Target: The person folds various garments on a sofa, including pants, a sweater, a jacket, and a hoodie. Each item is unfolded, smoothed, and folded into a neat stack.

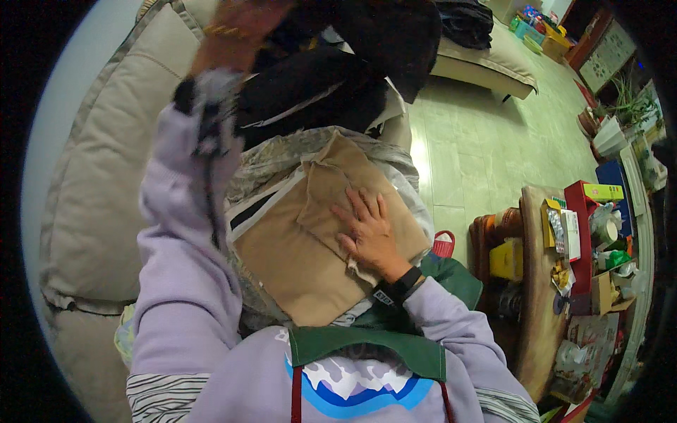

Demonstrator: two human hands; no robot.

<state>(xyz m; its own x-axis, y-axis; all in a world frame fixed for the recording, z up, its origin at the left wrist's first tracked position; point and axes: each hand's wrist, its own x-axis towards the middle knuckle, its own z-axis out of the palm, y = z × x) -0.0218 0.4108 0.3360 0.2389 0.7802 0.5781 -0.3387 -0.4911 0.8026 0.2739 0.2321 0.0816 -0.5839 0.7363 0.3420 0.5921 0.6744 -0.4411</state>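
Note:
My right hand (pixel 370 232), a dark band at its wrist, lies flat with fingers apart on folded tan fabric (pixel 304 269). A smaller tan cloth piece (pixel 325 198) is on top, partly under the fingers. White strips (pixel 270 203) border a dark opening along the fabric's left side. Greyish patterned cloth (pixel 270 153) spreads beneath the tan pieces. Blurred by motion, my left hand (pixel 248 26) reaches to the top edge of view, beside a heap of black fabric (pixel 317 90). Its fingers are cut off or hidden, so any hold cannot be made out.
A beige padded sofa (pixel 111 185) runs along the left. Dark folded clothes (pixel 465 24) lie on a beige cushioned seat (pixel 486 63) beyond. At the right, a wooden table (pixel 539 296) carries boxes and packets. A red plastic object (pixel 444 244) is on the tiled floor (pixel 455 143).

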